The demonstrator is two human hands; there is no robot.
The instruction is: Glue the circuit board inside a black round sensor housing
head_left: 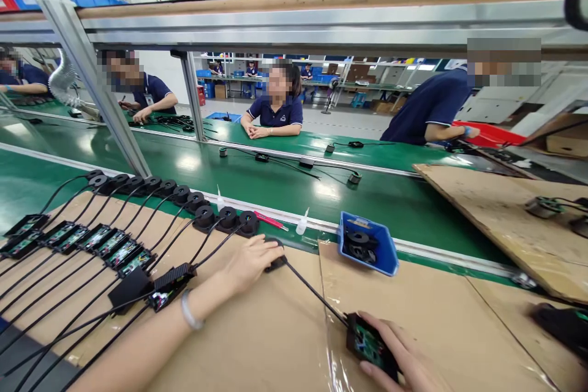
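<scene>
Left hand (250, 263): grip closed on black cable coil (277, 262) | right hand (404, 358): grip holding open circuit-board housing (370, 343) | cardboard-covered table (275, 331) | blue parts bin (367, 248) nearby

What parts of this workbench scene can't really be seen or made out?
Head view:
- Black round part: mostly under the left hand.
- Right hand: cut by the bottom edge; it covers part of the circuit box.
- Blue bin: contents dark and unclear.
- Red pen and small bottle: too small to read.
</scene>
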